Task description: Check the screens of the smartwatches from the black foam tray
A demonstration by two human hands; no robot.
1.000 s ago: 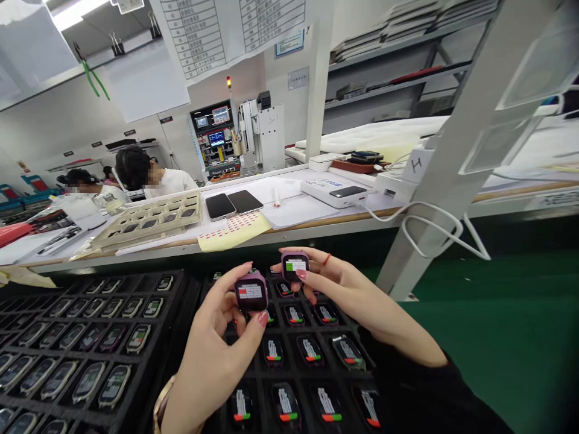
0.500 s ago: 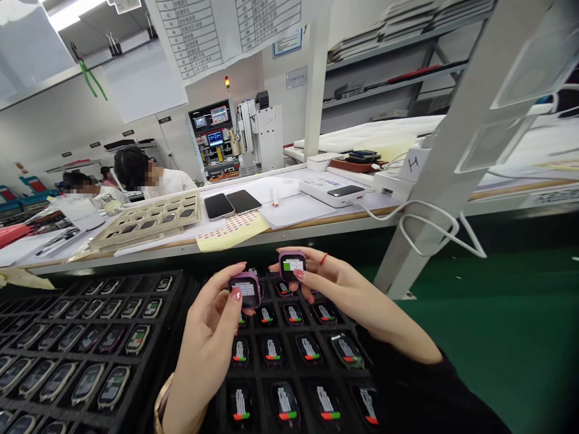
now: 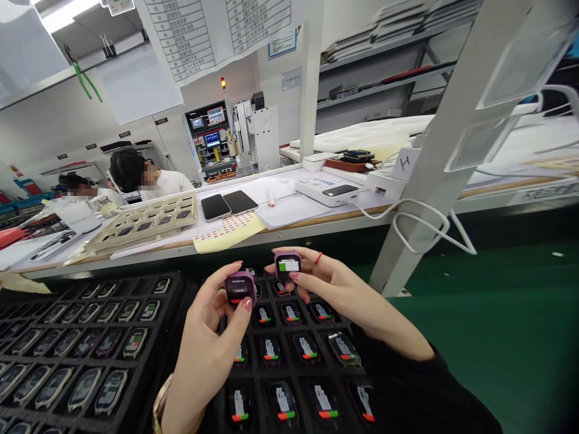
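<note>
My left hand [image 3: 216, 328] grips a purple smartwatch [image 3: 239, 286] by its edges, its thumb at the lower right of the dark screen, which shows a small grey button and a red strip. To its right, my right hand [image 3: 332, 283] holds a second purple smartwatch [image 3: 288, 265], thumb at the screen's lower corner. That screen carries a white grid with one green block. Both watches are held above a black foam tray [image 3: 257, 374], whose compartments hold several watch units with lit white text and red and green bars. The hands hide part of the tray's far rows.
Left of it lies another black tray [image 3: 131, 355] with several light-framed watches. On the bench behind are a beige plastic tray [image 3: 145, 226], two phones [image 3: 216, 207], a white box [image 3: 325, 190] and a cable [image 3: 420, 241]. A metal post [image 3: 418, 181] rises at right. Two people sit beyond.
The left watch's screen has gone from a list page to a page with one button and a red strip, and my left thumb has shifted right and down. Both hands still hold their watches.
</note>
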